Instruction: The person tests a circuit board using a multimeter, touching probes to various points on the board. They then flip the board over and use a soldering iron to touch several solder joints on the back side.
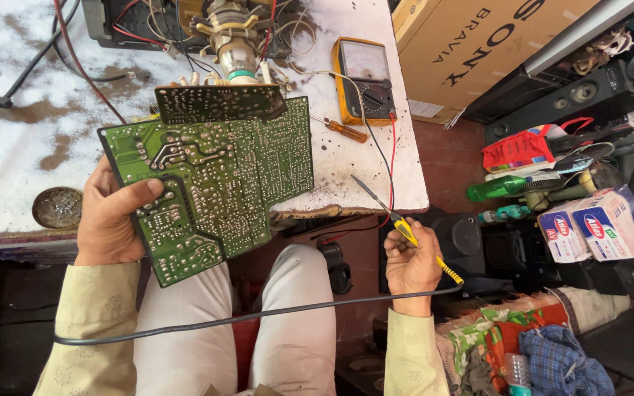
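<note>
Left hand: left hand (108, 220) grasps the green circuit board (210, 183) by its left edge, thumb pressed across the solder side, fingers hidden behind.
Board position: held tilted, solder side up, above the lap; its upper part overlaps the front edge of the workbench (23, 110).
Board attachment: a smaller dark board (218, 103) stands along its top edge, with wires running up to a metal-and-glass component (232, 44).
Right hand: right hand (411, 264) is clenched around the yellow handle of a soldering iron (405, 231), tip pointing up and left towards the bench corner, apart from the board.
Cable: a dark cable (243, 317) leaves the iron's handle and crosses both knees to the left sleeve.
Bench items: a yellow multimeter (365, 81) lies beyond the board, a small brown-handled screwdriver (343, 130) just beside it; a round tin (57, 207) sits near the left hand.
Surroundings: cardboard box (478, 44) upper right; small white-and-blue boxes (596, 224) and a green bottle (500, 188) on the floor at right.
</note>
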